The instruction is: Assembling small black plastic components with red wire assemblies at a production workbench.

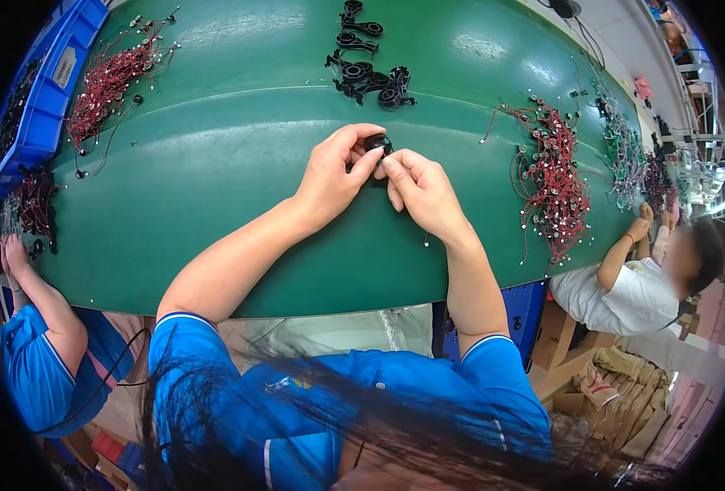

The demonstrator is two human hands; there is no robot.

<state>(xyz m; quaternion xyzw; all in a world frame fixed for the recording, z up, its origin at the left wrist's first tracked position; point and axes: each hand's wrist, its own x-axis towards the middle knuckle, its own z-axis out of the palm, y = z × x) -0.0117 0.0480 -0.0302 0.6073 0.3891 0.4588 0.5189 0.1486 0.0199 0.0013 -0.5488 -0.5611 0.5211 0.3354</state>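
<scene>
My left hand (335, 170) is closed round a small black round plastic part (378, 145), thumb on the near side and fingers behind it. My right hand (424, 189) meets it from the right, thumb and forefinger pinched together at the part's near edge. Whatever lies between those right fingertips is too small and covered to make out. A small wire end (426, 240) shows beside my right wrist. Ahead of my hands, several black plastic parts (352, 72) with ring-shaped ends lie in a loose row on the green table (239, 196).
Tangled red wires with small round pieces form one heap (555, 180) at right and another (117, 86) at far left. A blue bin (58, 78) stands at the left edge. Co-workers' hands work at left (16, 255) and right (641, 225). Green wires (623, 155) lie farther right.
</scene>
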